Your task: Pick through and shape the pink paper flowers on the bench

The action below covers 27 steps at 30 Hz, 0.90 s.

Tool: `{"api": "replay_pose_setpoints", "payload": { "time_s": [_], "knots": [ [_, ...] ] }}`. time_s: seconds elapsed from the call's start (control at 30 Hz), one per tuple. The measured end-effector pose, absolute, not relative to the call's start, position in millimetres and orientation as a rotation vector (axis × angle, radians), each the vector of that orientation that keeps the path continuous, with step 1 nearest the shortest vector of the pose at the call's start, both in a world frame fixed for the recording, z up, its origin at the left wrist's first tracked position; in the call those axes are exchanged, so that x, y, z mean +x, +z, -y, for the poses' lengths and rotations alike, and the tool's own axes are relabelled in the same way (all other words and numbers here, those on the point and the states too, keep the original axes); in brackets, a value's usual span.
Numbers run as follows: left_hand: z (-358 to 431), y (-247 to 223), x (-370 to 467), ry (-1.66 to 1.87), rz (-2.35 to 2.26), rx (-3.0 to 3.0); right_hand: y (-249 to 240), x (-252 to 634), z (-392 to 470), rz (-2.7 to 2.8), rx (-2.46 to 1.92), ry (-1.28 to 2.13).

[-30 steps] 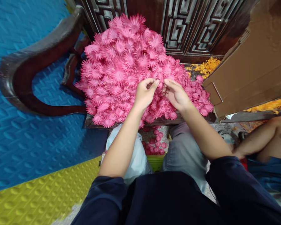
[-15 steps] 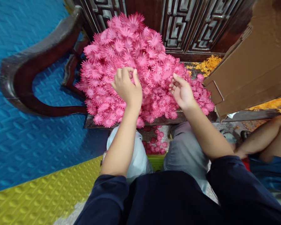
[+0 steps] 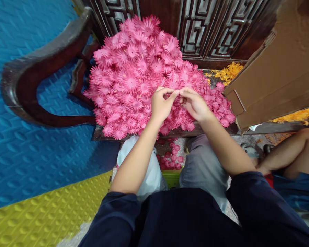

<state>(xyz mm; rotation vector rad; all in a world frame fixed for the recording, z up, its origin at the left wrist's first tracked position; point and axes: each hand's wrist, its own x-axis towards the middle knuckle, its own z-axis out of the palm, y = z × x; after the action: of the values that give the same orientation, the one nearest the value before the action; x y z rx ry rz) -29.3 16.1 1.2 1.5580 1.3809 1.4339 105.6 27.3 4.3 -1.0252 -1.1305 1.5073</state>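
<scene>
A big heap of pink artificial flowers covers the dark wooden bench seat in front of me. Over the heap's front right part, my left hand and my right hand meet at the fingertips. Thumb and forefinger of the left hand are pinched together. The fingers of my right hand are curled and pressed together against them. Whatever lies between the fingertips is too small to make out.
A curved wooden armrest rises on the left, over a blue mat. On the right leans a cardboard sheet near orange flowers. Another person's arm is at the far right. Fallen pink flowers lie on the floor.
My left hand has moved right from over the middle of the heap, and its fingertips now meet those of my right hand. The right hand has shifted slightly left.
</scene>
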Motion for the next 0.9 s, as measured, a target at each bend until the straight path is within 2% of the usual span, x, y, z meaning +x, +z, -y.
{"api": "replay_pose_setpoints", "payload": {
  "time_s": [0.2, 0.9],
  "knots": [
    [-16.6, 4.4, -31.6, 1.347, -1.211, 1.314, 6.5, 108.5, -28.5, 1.146, -1.034, 1.605],
    [-15.1, 6.7, -27.4, 1.489, -1.445, 1.400, -2.5, 99.8, -30.1, 1.111, -1.024, 1.439]
  ]
}}
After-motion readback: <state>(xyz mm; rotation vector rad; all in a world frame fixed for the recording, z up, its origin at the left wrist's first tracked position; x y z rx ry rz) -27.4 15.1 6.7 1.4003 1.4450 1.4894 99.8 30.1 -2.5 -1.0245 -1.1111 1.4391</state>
